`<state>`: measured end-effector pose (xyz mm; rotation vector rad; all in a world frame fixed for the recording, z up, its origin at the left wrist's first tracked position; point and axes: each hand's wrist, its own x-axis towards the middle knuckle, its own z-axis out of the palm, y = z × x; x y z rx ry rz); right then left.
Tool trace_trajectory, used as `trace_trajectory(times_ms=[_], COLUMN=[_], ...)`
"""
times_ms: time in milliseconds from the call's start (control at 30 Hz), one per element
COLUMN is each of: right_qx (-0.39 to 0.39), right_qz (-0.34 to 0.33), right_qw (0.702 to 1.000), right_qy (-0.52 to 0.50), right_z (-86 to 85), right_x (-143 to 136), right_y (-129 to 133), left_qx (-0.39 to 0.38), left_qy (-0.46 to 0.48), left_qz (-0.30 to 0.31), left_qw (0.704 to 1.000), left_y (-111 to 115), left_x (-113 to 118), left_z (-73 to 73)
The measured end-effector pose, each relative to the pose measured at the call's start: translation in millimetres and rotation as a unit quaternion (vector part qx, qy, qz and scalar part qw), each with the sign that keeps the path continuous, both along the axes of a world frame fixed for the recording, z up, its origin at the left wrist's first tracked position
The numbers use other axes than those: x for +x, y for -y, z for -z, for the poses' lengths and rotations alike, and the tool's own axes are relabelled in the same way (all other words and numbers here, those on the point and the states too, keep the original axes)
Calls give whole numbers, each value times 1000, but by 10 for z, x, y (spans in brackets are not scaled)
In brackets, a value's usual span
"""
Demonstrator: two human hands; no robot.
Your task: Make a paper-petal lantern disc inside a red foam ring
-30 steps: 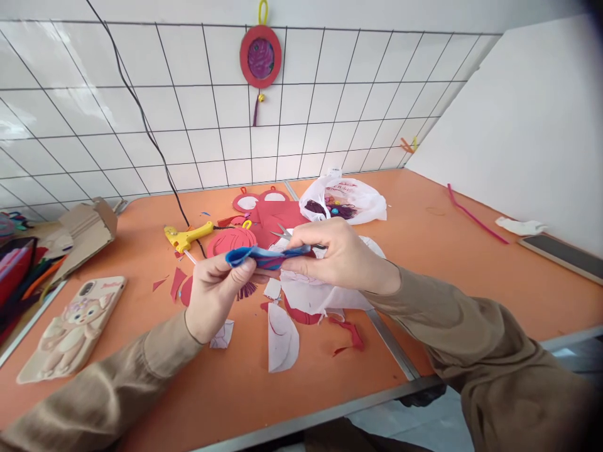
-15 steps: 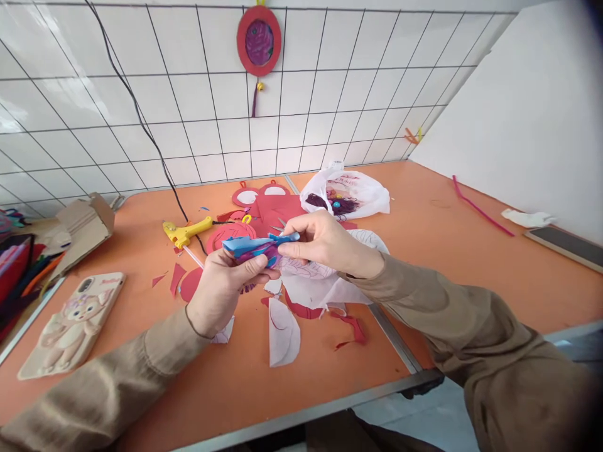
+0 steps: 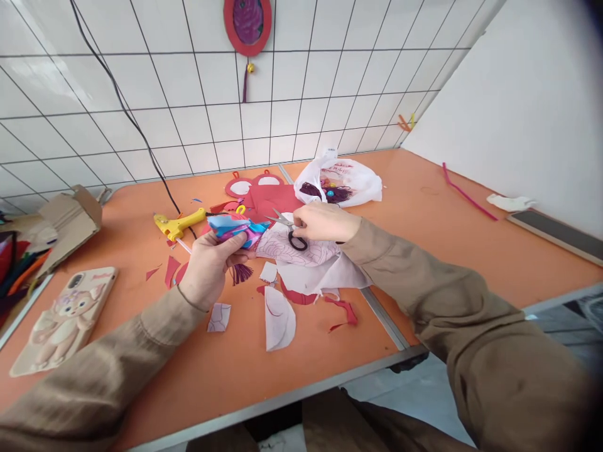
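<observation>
My left hand (image 3: 210, 256) pinches a crumpled blue and purple painted piece of cloth or paper (image 3: 235, 228) between thumb and fingers, held above the table. In my right hand (image 3: 325, 222) is a pair of scissors (image 3: 284, 219) with black handles, the blades pointing left toward the painted piece but apart from it. Beneath the scissors lies a white sheet with a drawn line pattern (image 3: 276, 246). A purple tassel (image 3: 242, 273) shows below my left fingers.
A yellow glue gun (image 3: 181, 224) lies left of my hands, beside a phone in a cartoon case (image 3: 68, 320). Red foam sheets (image 3: 273, 198) and a white plastic bag (image 3: 367, 185) are behind. Paper offcuts (image 3: 280, 319) lie in front. A cardboard box (image 3: 78, 220) stands far left.
My right hand has let go of the painted piece and now holds the scissors, slightly to the right of it. My left hand keeps the piece. The view has shifted slightly.
</observation>
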<state>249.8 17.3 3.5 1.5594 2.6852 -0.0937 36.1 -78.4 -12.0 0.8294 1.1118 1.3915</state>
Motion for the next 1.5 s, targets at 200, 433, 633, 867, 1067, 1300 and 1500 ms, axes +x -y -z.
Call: trace_trajectory(times_ms=[200,433,633,867,1067,1300,1500], right_qx=[25,25,44,-102,-236,-195,-296], right_qz=[21,0,19,-45,-65,-52,-125], right_qw=[997,997,999,888,804,828,731], right_qy=[70,77,-5,-446,-542,-524,-602], right_z=[194,154,-135,-269,-334,-336,-196], right_x=[-22,1,180,248,166,111,-48], right_y=[-62,-64,-81,-44,16,71,159], left_qx=[0,11,40,56,77,114,129], left_qy=[1,-2,12,15,4,-3,-7], left_qz=[-10,-21,-35,-39,-41,-75,-83], left_qw=[1000,1000,999,998,996,991,988], left_y=[-13,-12,-39,-36,-39,-83,-72], left_x=[-3,5,-34,-52,-88,-220,-219], left_z=[24,12,-19,-61,-88,-223,-271])
